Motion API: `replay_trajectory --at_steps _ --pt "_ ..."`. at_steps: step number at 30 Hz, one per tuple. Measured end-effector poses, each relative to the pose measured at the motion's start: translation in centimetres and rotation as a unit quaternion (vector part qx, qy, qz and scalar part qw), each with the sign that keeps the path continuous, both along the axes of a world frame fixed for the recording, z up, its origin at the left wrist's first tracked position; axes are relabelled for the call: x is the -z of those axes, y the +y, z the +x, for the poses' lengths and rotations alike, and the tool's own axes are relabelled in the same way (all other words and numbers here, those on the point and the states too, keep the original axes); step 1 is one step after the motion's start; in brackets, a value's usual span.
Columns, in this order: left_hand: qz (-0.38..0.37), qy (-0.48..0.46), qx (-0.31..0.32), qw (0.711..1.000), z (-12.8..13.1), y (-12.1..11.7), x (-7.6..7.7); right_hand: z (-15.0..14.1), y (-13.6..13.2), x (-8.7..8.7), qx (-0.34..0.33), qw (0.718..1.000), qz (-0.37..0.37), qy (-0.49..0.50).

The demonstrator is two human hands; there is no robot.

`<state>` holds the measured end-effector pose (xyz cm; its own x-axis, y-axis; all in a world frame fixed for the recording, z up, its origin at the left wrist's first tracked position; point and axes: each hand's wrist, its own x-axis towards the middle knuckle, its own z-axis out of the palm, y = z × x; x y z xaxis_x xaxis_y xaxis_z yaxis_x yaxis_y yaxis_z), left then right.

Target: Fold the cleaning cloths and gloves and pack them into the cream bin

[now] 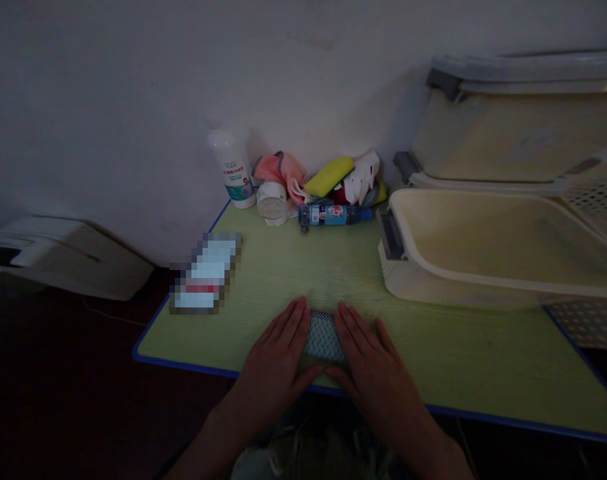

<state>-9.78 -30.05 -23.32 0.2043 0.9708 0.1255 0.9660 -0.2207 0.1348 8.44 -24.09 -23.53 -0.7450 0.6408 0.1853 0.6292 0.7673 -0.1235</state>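
A light blue textured cloth [324,338] with a black-and-white checked edge lies on the table near its front edge, apparently folded. My left hand [278,353] rests flat on its left side, fingers stretched out and pointing away from me. On the right side my right hand [371,357] lies the same way, its fingers extended. Both thumbs reach inward and nearly meet at the cloth's near side. The parts of the cloth beneath my palms are hidden.
Along the wall stand a white bottle [232,170], a round tub [272,202], a pink cloth [278,170], a yellow sponge [329,176], a white glove [362,177] and a lying plastic bottle [333,215]. A blurred-out phone-like object [206,273] lies left; a cream bin [408,270] right, on the green table [463,353].
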Motion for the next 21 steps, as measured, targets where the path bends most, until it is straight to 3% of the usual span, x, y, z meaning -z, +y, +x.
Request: replay_trajectory --at_steps 10,21 --pt "0.036 0.042 0.003 0.998 0.8 -1.1 0.5 0.6 -0.4 -0.6 -0.011 1.0 -0.015 -0.021" --pt "0.078 0.105 -0.008 0.991 2.3 -3.0 1.3 2.2 -1.7 0.6 -0.04 0.997 0.059 0.016"
